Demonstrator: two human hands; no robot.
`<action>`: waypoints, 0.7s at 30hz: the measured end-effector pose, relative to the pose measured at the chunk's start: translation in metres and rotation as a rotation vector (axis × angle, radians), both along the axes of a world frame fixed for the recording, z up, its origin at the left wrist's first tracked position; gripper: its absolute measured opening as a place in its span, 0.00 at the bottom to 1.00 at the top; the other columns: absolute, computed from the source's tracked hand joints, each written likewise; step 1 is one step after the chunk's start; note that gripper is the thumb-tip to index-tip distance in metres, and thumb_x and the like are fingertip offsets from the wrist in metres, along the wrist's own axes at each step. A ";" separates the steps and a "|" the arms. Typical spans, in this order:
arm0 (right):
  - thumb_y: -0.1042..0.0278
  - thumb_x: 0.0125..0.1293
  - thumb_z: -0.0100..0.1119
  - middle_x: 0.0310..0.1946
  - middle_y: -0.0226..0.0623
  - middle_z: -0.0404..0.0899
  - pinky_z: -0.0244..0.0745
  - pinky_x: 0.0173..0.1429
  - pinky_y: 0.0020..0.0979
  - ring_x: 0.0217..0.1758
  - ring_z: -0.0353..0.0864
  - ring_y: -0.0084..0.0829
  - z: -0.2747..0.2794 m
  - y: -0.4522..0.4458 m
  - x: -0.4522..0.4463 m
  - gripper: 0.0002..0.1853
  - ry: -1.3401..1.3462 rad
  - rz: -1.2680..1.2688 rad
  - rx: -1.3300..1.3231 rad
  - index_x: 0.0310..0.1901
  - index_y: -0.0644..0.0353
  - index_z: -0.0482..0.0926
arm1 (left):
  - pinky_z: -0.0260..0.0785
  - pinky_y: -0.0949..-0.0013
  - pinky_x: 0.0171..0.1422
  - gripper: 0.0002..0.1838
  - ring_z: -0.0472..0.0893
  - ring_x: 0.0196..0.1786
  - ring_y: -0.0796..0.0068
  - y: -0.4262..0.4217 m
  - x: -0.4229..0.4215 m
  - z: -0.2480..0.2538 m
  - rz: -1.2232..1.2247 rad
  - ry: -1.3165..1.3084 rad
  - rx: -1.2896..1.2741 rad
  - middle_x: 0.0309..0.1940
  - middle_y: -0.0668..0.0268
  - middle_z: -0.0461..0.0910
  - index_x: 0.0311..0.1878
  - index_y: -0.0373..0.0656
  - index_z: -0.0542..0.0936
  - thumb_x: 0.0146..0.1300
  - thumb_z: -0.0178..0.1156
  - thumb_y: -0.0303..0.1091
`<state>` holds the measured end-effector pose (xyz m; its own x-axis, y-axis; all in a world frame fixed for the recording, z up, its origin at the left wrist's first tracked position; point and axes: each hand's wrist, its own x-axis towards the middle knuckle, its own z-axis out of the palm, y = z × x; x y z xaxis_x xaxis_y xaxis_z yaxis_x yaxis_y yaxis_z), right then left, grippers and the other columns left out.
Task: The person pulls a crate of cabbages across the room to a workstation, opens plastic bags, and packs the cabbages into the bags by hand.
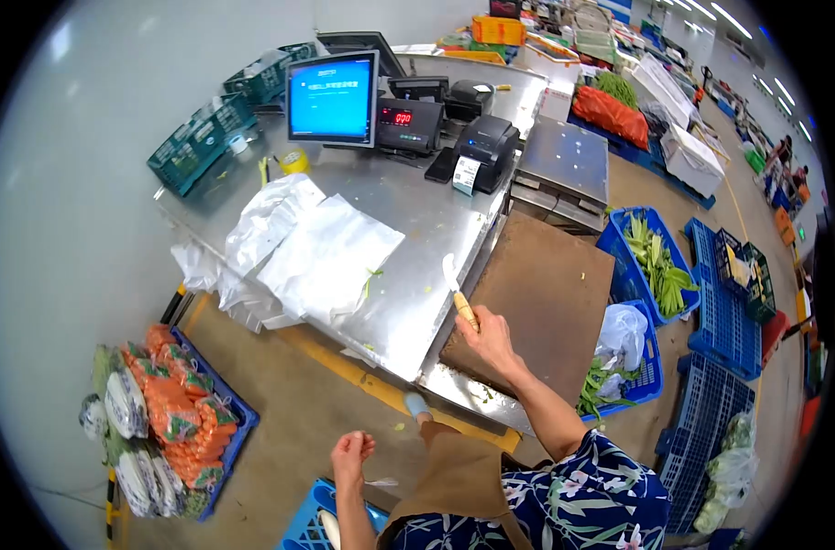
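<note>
My right hand grips the wooden handle of a small knife. Its pale curved blade points away from me over the edge of the steel counter, beside the brown board. Low in view, my left hand has its fingers curled closed; whether they hold anything is hidden. Beneath it is a blue crate with something pale inside. White plastic bags lie on the counter to the left, with a bit of green leaf on them.
A lit screen, label printer and metal scale stand toward the back. Blue crates of leafy greens sit to the right, near blue pallets. Bagged carrots are on the floor at left.
</note>
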<state>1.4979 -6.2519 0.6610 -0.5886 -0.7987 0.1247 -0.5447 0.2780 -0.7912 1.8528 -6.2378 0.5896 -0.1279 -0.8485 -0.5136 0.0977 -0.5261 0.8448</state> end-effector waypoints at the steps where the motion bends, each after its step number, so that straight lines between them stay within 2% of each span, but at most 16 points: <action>1: 0.52 0.59 0.56 0.22 0.56 0.77 0.71 0.34 0.48 0.29 0.78 0.57 -0.002 -0.017 -0.005 0.20 0.024 -0.033 -0.004 0.34 0.67 0.75 | 0.73 0.75 0.37 0.09 0.80 0.31 0.76 -0.014 -0.007 0.003 -0.056 -0.017 -0.010 0.30 0.64 0.80 0.38 0.38 0.77 0.64 0.58 0.35; 6: 0.51 0.61 0.56 0.22 0.55 0.77 0.71 0.36 0.50 0.30 0.78 0.57 -0.018 -0.104 -0.032 0.21 0.004 -0.143 0.032 0.38 0.66 0.73 | 0.73 0.75 0.40 0.10 0.79 0.33 0.77 -0.087 -0.026 0.012 -0.166 -0.206 -0.069 0.29 0.65 0.80 0.42 0.34 0.77 0.63 0.58 0.32; 10: 0.58 0.59 0.57 0.30 0.44 0.77 0.66 0.38 0.44 0.35 0.76 0.46 -0.058 -0.150 -0.057 0.15 0.483 -0.119 -0.087 0.41 0.62 0.74 | 0.73 0.75 0.40 0.09 0.79 0.34 0.79 -0.148 -0.042 0.017 -0.130 -0.247 -0.135 0.30 0.66 0.79 0.43 0.35 0.77 0.63 0.58 0.30; 12: 0.64 0.58 0.56 0.32 0.37 0.76 0.61 0.40 0.39 0.37 0.73 0.38 -0.076 -0.159 -0.061 0.09 0.611 -0.149 -0.072 0.38 0.58 0.75 | 0.73 0.76 0.41 0.09 0.78 0.34 0.80 -0.176 -0.054 0.025 -0.090 -0.248 -0.175 0.31 0.66 0.79 0.44 0.35 0.76 0.62 0.58 0.29; 15: 0.69 0.58 0.55 0.30 0.33 0.75 0.58 0.42 0.37 0.37 0.73 0.34 -0.080 -0.174 -0.072 0.04 0.547 -0.163 -0.195 0.35 0.56 0.76 | 0.73 0.77 0.41 0.11 0.77 0.33 0.81 -0.214 -0.087 0.044 -0.069 -0.212 -0.192 0.31 0.67 0.78 0.47 0.34 0.74 0.62 0.57 0.27; 18: 0.71 0.56 0.55 0.29 0.32 0.74 0.58 0.41 0.36 0.36 0.73 0.33 -0.081 -0.162 -0.069 0.03 0.498 -0.177 -0.158 0.33 0.55 0.76 | 0.72 0.75 0.40 0.12 0.78 0.32 0.78 -0.242 -0.104 0.029 -0.108 -0.216 -0.292 0.31 0.64 0.79 0.49 0.34 0.73 0.63 0.56 0.28; 21: 0.71 0.55 0.56 0.27 0.30 0.73 0.57 0.41 0.36 0.34 0.72 0.32 -0.074 -0.167 -0.077 0.03 0.468 -0.154 -0.115 0.33 0.54 0.75 | 0.70 0.77 0.41 0.12 0.77 0.33 0.80 -0.259 -0.134 0.043 -0.134 -0.215 -0.318 0.30 0.65 0.79 0.49 0.33 0.72 0.63 0.55 0.26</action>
<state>1.4205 -6.4185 0.5871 -0.5584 -0.6727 0.4854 -0.8078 0.3079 -0.5026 1.7190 -6.4967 0.6322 -0.1667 -0.9523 -0.2557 -0.1503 -0.2318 0.9611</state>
